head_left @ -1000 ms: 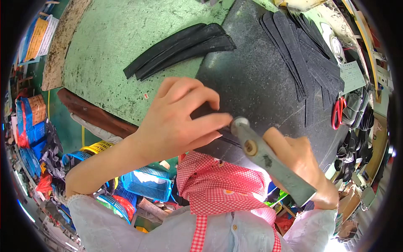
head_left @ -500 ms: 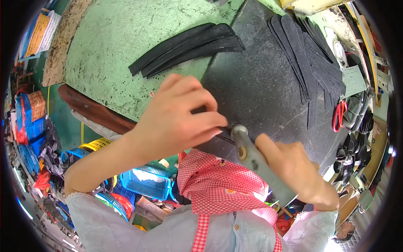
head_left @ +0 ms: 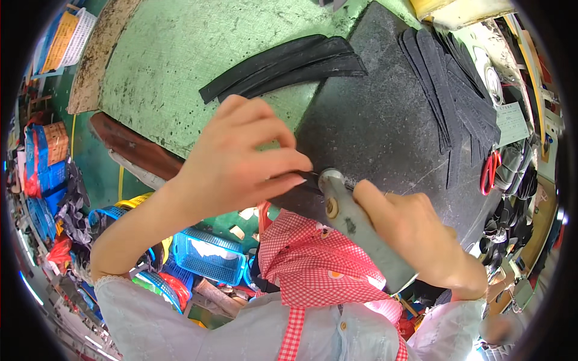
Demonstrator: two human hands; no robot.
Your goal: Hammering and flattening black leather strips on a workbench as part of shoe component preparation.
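here we've got the left hand [head_left: 241,159] pressed flat-ish, fingers curled down on a thin black strip [head_left: 304,177] at the near edge of the dark cutting slab [head_left: 385,120], which lies on the green table [head_left: 174,54]. just right, our right hand [head_left: 415,231] is fisted round a grey-handled knife [head_left: 355,228], tip touching the strip by the left fingertips. more black strips [head_left: 283,63] lie up top, another stack [head_left: 451,90] far right, w/ red scissors [head_left: 490,171] beyond.

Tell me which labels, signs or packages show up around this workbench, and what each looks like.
Paper label: lies at the bench's right edge, beside the fanned dark strips; a pale rectangle with small print.
Flat packet: far upper left, in a white basket; orange and yellow, rectangular.
No screens show, and neither hand holds a label.
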